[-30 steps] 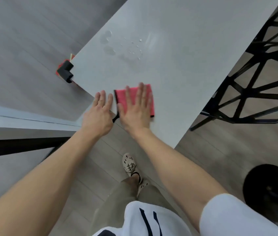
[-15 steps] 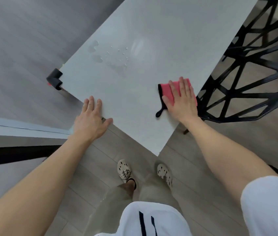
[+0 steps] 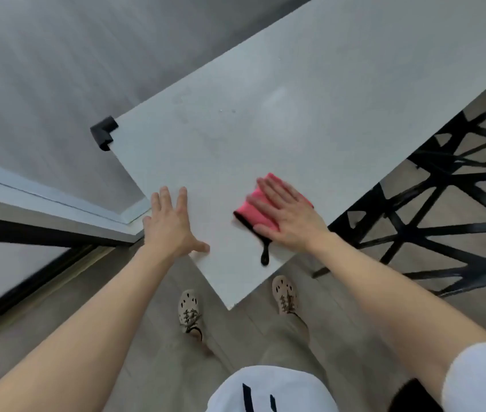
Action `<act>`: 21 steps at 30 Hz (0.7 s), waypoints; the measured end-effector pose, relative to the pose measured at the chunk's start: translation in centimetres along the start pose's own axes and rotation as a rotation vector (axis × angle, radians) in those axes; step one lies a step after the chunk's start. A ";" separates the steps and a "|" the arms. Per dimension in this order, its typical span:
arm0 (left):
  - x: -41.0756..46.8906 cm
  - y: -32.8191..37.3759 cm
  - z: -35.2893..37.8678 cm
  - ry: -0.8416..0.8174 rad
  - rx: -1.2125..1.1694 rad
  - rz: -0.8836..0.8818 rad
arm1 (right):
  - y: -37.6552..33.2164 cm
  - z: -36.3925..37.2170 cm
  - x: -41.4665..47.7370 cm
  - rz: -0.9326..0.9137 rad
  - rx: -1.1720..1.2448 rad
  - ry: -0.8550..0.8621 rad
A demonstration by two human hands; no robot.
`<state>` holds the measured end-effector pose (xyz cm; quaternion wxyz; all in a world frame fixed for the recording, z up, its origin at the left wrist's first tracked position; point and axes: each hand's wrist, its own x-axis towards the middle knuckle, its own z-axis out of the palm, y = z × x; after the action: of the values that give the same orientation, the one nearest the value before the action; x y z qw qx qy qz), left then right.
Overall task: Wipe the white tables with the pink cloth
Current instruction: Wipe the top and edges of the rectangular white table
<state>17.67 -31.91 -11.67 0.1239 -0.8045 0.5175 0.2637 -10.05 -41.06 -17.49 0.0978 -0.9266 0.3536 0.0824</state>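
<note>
Pressing with straight fingers, the right hand (image 3: 288, 217) pins the pink cloth (image 3: 254, 210) at the right edge of the table (image 3: 295, 129), near its closest corner; most of the top lies ahead-left. The left hand (image 3: 170, 224) rests flat at the left edge.

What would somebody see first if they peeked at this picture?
Probably the bright pink cloth, pressed flat under the right hand near the white table's close corner. Next, the left hand spread flat on the table's edge beside it, and the black web-like chair off to the right.
</note>
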 end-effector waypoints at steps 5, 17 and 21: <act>-0.3 -0.3 1.1 0.063 -0.112 -0.060 | 10.0 -2.1 5.3 0.616 0.089 0.076; -0.2 0.5 0.6 0.049 -0.142 -0.127 | 1.1 -1.2 8.7 -0.605 -0.038 -0.011; -0.6 0.9 0.1 0.047 -0.136 -0.131 | 10.3 -6.1 19.3 0.039 0.006 0.049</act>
<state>16.62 -31.75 -11.38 0.0737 -0.8492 0.4474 0.2707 -2.20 -62.36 -17.17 0.0903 -0.9211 0.3739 0.0603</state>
